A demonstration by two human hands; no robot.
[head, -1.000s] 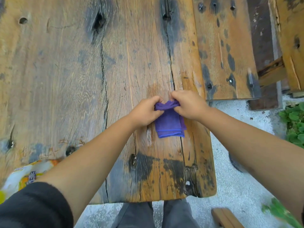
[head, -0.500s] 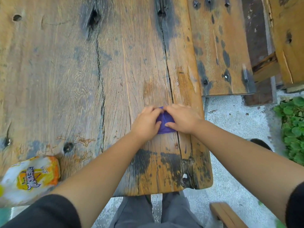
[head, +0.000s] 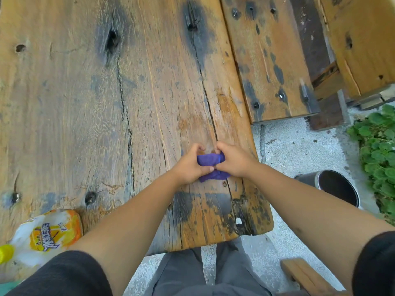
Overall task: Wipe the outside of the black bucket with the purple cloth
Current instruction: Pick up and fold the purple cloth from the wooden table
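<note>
The purple cloth (head: 210, 167) is pinched, bunched, between left hand (head: 190, 165) and right hand (head: 232, 160) on the surface (head: 106, 103). The black bucket (head: 333, 186) stands well right of the cloth, on the ground. A loose bunch may unfold or be dropped during transfer.

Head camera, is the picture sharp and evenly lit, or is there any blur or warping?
Head view: soft, even daylight with no hard shadows or glare; the snack bag at lower left is smeared; wide-angle warping bends the table edges; purple cloth reads fairly clear.
</note>
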